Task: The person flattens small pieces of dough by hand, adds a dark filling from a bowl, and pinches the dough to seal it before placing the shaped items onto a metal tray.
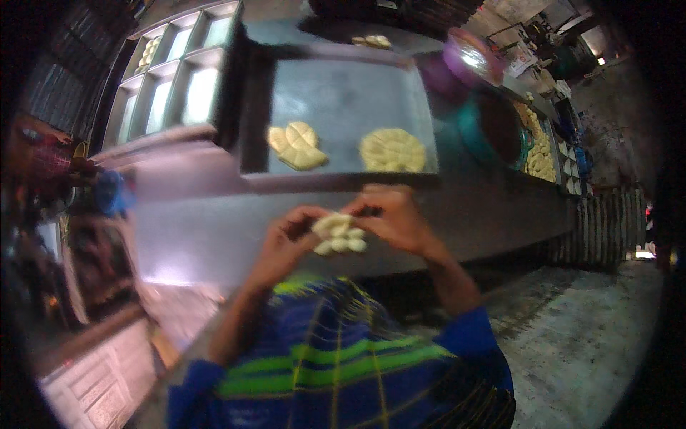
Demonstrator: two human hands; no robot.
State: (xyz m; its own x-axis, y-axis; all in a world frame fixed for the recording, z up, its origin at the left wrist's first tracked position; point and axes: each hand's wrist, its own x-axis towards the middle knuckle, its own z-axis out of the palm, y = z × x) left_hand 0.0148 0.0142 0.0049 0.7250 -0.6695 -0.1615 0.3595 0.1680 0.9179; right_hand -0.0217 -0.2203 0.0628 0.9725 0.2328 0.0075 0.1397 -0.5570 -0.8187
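Both of my hands are raised in front of my body, above the near edge of the dark table (pixel 236 222). Between them is a pale piece of dough (pixel 341 234) made of several plump, braid-like lobes. My left hand (pixel 289 236) pinches its left side, and my right hand (pixel 395 217) grips the upper right. Just beyond my hands lies a flat metal tray (pixel 343 93) with two shaped dough pieces on it. The left dough piece (pixel 297 145) is irregular and lobed; the right dough piece (pixel 393 150) is rounder. Fingertips are slightly blurred.
A compartmented metal pan (pixel 174 70) stands at the far left, with dough in one corner section. More dough (pixel 371 41) lies behind the tray. At the right are a purple basin (pixel 457 61), a teal basin (pixel 468 132) and a dough-filled tray. A blue object (pixel 111 191) sits left.
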